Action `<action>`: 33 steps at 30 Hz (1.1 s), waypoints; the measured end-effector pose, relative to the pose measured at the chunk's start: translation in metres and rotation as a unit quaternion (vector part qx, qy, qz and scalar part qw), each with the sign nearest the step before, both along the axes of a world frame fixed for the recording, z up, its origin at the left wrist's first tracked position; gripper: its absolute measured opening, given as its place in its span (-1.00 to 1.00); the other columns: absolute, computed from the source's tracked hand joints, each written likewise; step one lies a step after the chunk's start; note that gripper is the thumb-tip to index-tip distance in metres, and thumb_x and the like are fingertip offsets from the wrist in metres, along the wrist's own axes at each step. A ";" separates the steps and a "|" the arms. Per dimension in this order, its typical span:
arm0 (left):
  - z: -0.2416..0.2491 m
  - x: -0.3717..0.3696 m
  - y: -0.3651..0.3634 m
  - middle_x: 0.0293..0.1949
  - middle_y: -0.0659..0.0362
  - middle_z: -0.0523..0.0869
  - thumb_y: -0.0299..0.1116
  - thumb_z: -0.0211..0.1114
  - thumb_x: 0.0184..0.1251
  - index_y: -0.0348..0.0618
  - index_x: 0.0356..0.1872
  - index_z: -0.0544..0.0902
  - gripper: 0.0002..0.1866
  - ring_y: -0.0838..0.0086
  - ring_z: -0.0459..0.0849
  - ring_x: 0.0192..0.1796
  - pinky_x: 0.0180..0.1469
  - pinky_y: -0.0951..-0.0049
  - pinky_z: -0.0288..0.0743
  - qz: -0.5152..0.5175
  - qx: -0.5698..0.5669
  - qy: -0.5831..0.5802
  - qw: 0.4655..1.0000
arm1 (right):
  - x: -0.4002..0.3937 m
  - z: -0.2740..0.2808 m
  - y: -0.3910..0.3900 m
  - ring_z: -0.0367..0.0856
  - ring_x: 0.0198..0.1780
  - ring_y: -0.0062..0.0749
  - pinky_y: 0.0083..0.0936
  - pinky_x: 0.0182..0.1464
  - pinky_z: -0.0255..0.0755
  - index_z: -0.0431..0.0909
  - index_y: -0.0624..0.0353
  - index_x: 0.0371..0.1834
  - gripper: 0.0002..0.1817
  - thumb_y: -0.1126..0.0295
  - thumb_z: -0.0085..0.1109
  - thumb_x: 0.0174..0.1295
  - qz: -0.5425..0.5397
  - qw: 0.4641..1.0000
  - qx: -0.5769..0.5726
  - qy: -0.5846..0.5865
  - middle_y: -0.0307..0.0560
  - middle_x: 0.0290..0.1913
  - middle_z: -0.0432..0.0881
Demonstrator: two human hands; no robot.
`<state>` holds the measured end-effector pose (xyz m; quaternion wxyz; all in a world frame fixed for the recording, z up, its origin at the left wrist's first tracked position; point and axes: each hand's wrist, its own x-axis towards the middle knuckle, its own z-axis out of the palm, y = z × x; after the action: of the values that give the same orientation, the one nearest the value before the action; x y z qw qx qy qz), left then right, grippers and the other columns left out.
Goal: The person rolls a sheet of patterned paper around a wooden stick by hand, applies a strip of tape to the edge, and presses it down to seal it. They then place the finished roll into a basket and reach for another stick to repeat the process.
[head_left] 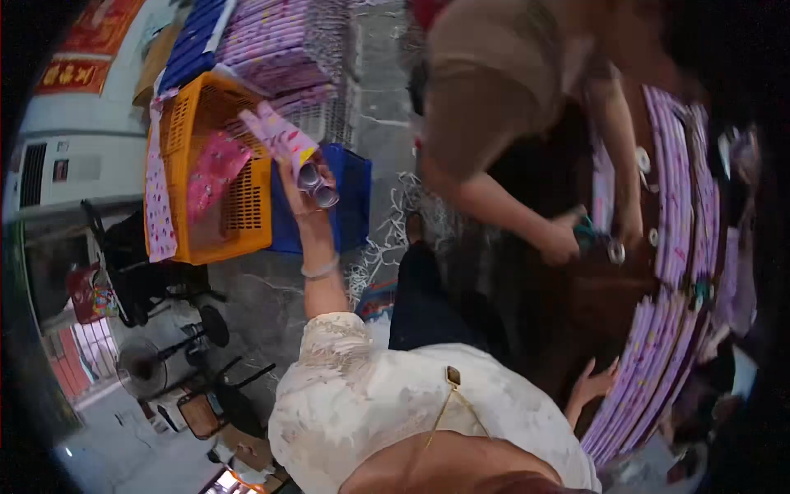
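My left hand [306, 183] is stretched out over the floor, fingers closed around two thin rolls of pink printed sheet [278, 138]. Their round hollow ends face me, and their far ends reach over the rim of an orange plastic crate [257, 222]. Down at the right, my right hand [594, 384] has its fingers extended against a row of long lilac printed rolls [640, 370] on the dark table [605, 309]. Part of that hand is hidden, and I see nothing held in it.
A co-worker [502, 90] leans over the table with teal-handled scissors [585, 229]. Behind the orange crate are a blue crate [350, 198] and stacked pink rolls [267, 37]. White strips [387, 239] litter the floor. A fan [144, 366] and chairs stand at left.
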<state>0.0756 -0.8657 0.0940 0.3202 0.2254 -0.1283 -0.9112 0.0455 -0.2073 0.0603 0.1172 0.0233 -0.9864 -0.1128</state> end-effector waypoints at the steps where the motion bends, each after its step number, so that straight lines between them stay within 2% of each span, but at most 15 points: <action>1: 0.007 0.008 0.031 -0.47 0.15 0.61 -0.08 0.13 0.16 -0.18 -0.29 0.51 -0.66 0.45 0.56 -0.61 -0.61 0.55 0.47 0.021 -0.047 -0.034 0.998 | 0.002 0.006 0.007 0.22 0.17 0.00 -0.09 0.11 0.16 0.20 0.20 0.21 -0.34 -0.05 -0.04 0.18 0.029 0.997 -0.064 0.032 0.14 0.18 0.26; 3: 0.003 0.045 0.063 -0.44 0.17 0.62 -0.14 0.15 0.16 -0.14 -0.17 0.46 -0.68 0.41 0.59 -0.55 -0.55 0.40 0.53 -0.121 -0.012 0.015 0.992 | 0.016 0.005 0.037 0.10 0.25 -0.01 -0.08 0.19 0.01 0.13 0.19 0.26 -0.26 -0.05 0.05 0.12 0.019 0.993 -0.116 0.012 0.13 0.26 0.13; 5: 0.011 0.064 0.111 -0.08 -0.06 0.52 -0.09 0.09 0.21 -0.27 -0.02 0.40 -0.53 0.17 0.59 -0.29 -0.47 0.22 0.53 -0.240 -0.036 0.119 0.963 | 0.029 0.013 0.063 -0.04 0.32 0.00 0.00 0.26 -0.19 0.00 0.15 0.32 -0.09 -0.11 0.15 -0.01 -0.026 0.985 -0.158 -0.068 0.14 0.31 0.01; 7: 0.071 0.051 0.205 -0.27 0.11 0.59 -0.14 0.18 0.12 -0.18 -0.13 0.44 -0.62 0.35 0.61 -0.34 -0.38 0.33 0.56 -0.107 -0.176 -0.135 0.969 | 0.042 0.009 0.089 -0.07 0.34 -0.04 0.00 0.26 -0.18 -0.17 0.07 0.36 0.09 -0.13 0.26 -0.17 -0.021 0.980 -0.172 -0.097 0.11 0.33 -0.03; 9: 0.076 0.048 0.259 -0.17 0.07 0.54 -0.12 0.20 0.10 -0.22 -0.05 0.42 -0.54 0.36 0.59 -0.27 -0.30 0.34 0.56 0.017 -0.394 -0.262 0.881 | 0.049 0.003 0.112 -0.03 0.33 -0.07 0.01 0.26 -0.17 -0.19 0.02 0.36 0.14 -0.15 0.29 -0.25 -0.023 0.968 -0.173 -0.179 0.10 0.31 -0.01; 11: 0.096 0.043 0.281 -0.15 0.05 0.51 -0.18 0.22 0.09 -0.28 -0.03 0.40 -0.52 0.39 0.56 -0.21 -0.24 0.37 0.54 -0.029 -0.315 -0.249 0.915 | 0.051 -0.001 0.123 0.05 0.29 -0.06 0.05 0.23 -0.10 -0.25 -0.03 0.37 0.19 -0.15 0.32 -0.29 -0.059 0.942 -0.229 -0.238 0.10 0.28 0.07; 12: 0.072 0.057 0.277 -0.17 0.04 0.51 -0.30 0.26 0.04 -0.29 -0.07 0.42 -0.56 0.39 0.54 -0.17 -0.23 0.39 0.52 -0.025 -0.566 -0.206 0.798 | 0.054 -0.011 0.130 0.13 0.24 -0.03 0.03 0.21 -0.06 -0.23 -0.03 0.37 0.19 -0.11 0.34 -0.31 -0.057 0.936 -0.245 -0.247 0.10 0.22 0.15; 16: 0.128 0.021 0.353 -0.16 0.05 0.51 -0.38 0.31 -0.03 -0.29 -0.10 0.44 -0.57 0.41 0.53 -0.18 -0.25 0.44 0.49 -0.147 -0.417 -0.088 0.893 | 0.065 -0.033 0.113 0.26 0.15 -0.01 0.00 0.15 0.08 -0.20 -0.09 0.36 0.17 0.02 0.40 -0.34 -0.041 0.947 -0.221 -0.229 0.14 0.10 0.30; 18: 0.121 0.000 0.352 -0.16 0.10 0.51 -0.37 0.38 -0.12 -0.28 -0.09 0.42 -0.49 0.44 0.51 -0.19 -0.21 0.45 0.46 -0.161 -0.603 -0.136 0.770 | 0.059 -0.036 0.107 0.35 0.03 -0.05 -0.13 0.04 0.20 -0.09 -0.14 0.34 0.08 0.19 0.39 -0.31 -0.055 0.947 -0.228 -0.219 0.10 -0.01 0.36; 20: 0.125 -0.026 0.395 -0.17 0.14 0.51 -0.43 0.41 -0.19 -0.31 -0.10 0.41 -0.46 0.47 0.49 -0.21 -0.18 0.44 0.43 -0.214 -0.562 -0.045 0.798 | 0.056 -0.046 0.112 0.41 -0.09 -0.09 -0.26 -0.04 0.25 0.00 -0.13 0.31 0.00 0.25 0.37 -0.30 -0.032 0.931 -0.277 -0.234 0.05 -0.10 0.38; 22: 0.131 -0.055 0.432 -0.17 0.15 0.51 -0.51 0.42 -0.22 -0.32 -0.10 0.40 -0.45 0.47 0.48 -0.19 -0.16 0.44 0.42 -0.104 -0.868 0.134 0.467 | 0.066 -0.044 0.109 0.43 -0.17 -0.13 -0.32 -0.09 0.27 0.08 -0.12 0.28 -0.05 0.27 0.35 -0.31 -0.013 0.948 -0.265 -0.178 0.01 -0.16 0.40; 23: 0.142 -0.054 0.470 -0.18 0.16 0.52 -0.54 0.41 -0.21 -0.33 -0.08 0.41 -0.45 0.47 0.48 -0.19 -0.15 0.44 0.41 -0.312 -0.629 0.116 0.702 | 0.069 -0.038 0.106 0.43 -0.18 -0.14 -0.32 -0.10 0.27 0.09 -0.11 0.28 -0.06 0.27 0.35 -0.31 -0.011 0.949 -0.264 -0.173 0.00 -0.17 0.40; 29: 0.137 -0.124 0.561 -0.29 0.19 0.60 -0.57 0.37 -0.19 -0.30 -0.21 0.50 -0.60 0.52 0.56 -0.27 -0.22 0.48 0.46 -0.623 -0.587 0.189 0.482 | 0.097 -0.045 0.099 0.37 -0.08 -0.12 -0.29 -0.01 0.20 0.09 -0.13 0.29 -0.06 0.24 0.36 -0.30 -0.065 0.932 -0.316 -0.166 0.00 -0.11 0.36; 31: 0.125 -0.146 0.589 -0.34 0.21 0.62 -0.55 0.38 -0.19 -0.29 -0.23 0.51 -0.62 0.55 0.58 -0.31 -0.27 0.52 0.47 -0.678 -0.613 0.190 0.357 | 0.101 -0.035 0.113 0.35 0.00 -0.12 -0.28 0.04 0.19 0.11 -0.08 0.28 -0.12 0.18 0.34 -0.21 -0.063 0.934 -0.335 -0.109 0.01 -0.02 0.35; 33: 0.103 -0.150 0.603 -0.35 0.23 0.63 -0.53 0.40 -0.18 -0.29 -0.23 0.52 -0.62 0.58 0.57 -0.34 -0.31 0.55 0.48 -0.736 -0.595 0.173 0.272 | 0.108 -0.020 0.127 0.39 -0.02 -0.32 -0.43 0.02 0.25 0.15 0.03 0.25 -0.29 0.19 0.23 0.01 -0.140 0.845 -0.499 0.131 -0.06 0.05 0.37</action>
<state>-0.0740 -0.2624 0.1974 -0.4274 -0.3813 -0.6876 -0.4463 0.1537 -0.0802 0.0406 0.2241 -0.1913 -0.8780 0.3771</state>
